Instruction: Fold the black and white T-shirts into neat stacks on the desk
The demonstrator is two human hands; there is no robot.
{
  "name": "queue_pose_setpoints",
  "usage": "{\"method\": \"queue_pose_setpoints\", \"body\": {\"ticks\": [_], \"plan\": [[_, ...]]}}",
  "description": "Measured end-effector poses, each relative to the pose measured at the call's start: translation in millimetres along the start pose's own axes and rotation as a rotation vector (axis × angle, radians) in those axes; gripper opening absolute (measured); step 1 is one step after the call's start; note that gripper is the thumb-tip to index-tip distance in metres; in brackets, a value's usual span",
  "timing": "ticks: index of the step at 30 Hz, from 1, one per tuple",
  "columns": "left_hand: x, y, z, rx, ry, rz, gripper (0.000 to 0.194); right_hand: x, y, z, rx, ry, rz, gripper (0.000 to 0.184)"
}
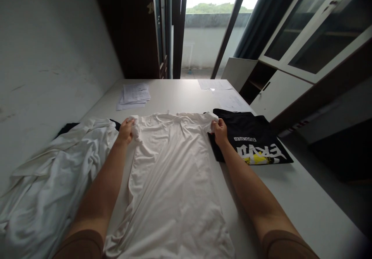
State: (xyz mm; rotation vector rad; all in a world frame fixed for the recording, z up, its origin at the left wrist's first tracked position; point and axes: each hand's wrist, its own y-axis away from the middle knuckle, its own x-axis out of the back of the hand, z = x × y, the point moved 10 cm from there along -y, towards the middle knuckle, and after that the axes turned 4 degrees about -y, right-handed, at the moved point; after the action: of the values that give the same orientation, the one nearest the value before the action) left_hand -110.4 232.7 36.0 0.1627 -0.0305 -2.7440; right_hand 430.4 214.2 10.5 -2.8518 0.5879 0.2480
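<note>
A white T-shirt (177, 173) lies spread on the table in front of me, its neckline toward the far side and its body full of long creases. My left hand (126, 130) is closed on the shirt's left sleeve end. On the other side my right hand (220, 130) grips the right sleeve end. Between the two hands the shoulder edge runs nearly straight. Just right of my right hand rests a folded black T-shirt (241, 127) with white lettering and a yellow print.
A heap of white clothes (64, 166) with some dark cloth lies on the left by the wall. Papers (134, 95) sit at the far left of the white table (171, 94), and more sheets (229, 98) at the far right. Cabinets (281, 92) stand beyond the right edge.
</note>
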Motion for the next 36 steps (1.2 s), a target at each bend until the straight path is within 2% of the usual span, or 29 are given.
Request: {"method": "queue_pose_setpoints", "body": {"ticks": [3,7,12,14,16,18,20,22,24,27,31,36], "plan": [[-38.9,15,-7,0.063,0.124,-0.104,0.029,-1,0,1,-0.010,-0.029,-0.013,0.032],[-80.9,27,-10,0.080,0.101,-0.117,0.029,-8,2,1,-0.026,-0.077,-0.058,0.032],[-147.3,36,-16,0.042,-0.089,-0.221,0.026,-13,4,3,-0.057,-0.074,-0.085,0.035],[-172.9,44,-26,0.050,-0.180,-0.290,0.024,-14,5,3,-0.065,-0.070,-0.092,0.036],[-190.6,51,-37,0.067,-0.253,-0.364,0.024,-14,5,3,-0.066,-0.070,-0.099,0.035],[-193.1,53,-44,0.058,-0.318,-0.400,0.020,-13,6,2,-0.063,-0.069,-0.098,0.035],[-177.4,48,-42,-0.026,-0.413,-0.353,0.015,-13,5,3,-0.067,-0.065,-0.095,0.034],[-155.6,43,-31,-0.212,-0.624,-0.286,0.018,-13,4,6,-0.073,-0.053,-0.094,0.034],[-143.6,45,-22,-0.430,-0.891,-0.284,0.023,-13,3,8,-0.080,-0.037,-0.093,0.034],[-144.2,55,-31,-0.610,-1.147,-0.419,0.036,-13,1,8,-0.093,-0.050,-0.061,0.034],[-155.9,61,-51,-0.610,-1.349,-0.564,0.062,-26,0,-5,-0.074,-0.115,-0.075,0.034],[-162.8,52,-63,-0.540,-1.473,-0.577,0.074,-72,5,-23,-0.038,-0.122,-0.186,0.035]]}}
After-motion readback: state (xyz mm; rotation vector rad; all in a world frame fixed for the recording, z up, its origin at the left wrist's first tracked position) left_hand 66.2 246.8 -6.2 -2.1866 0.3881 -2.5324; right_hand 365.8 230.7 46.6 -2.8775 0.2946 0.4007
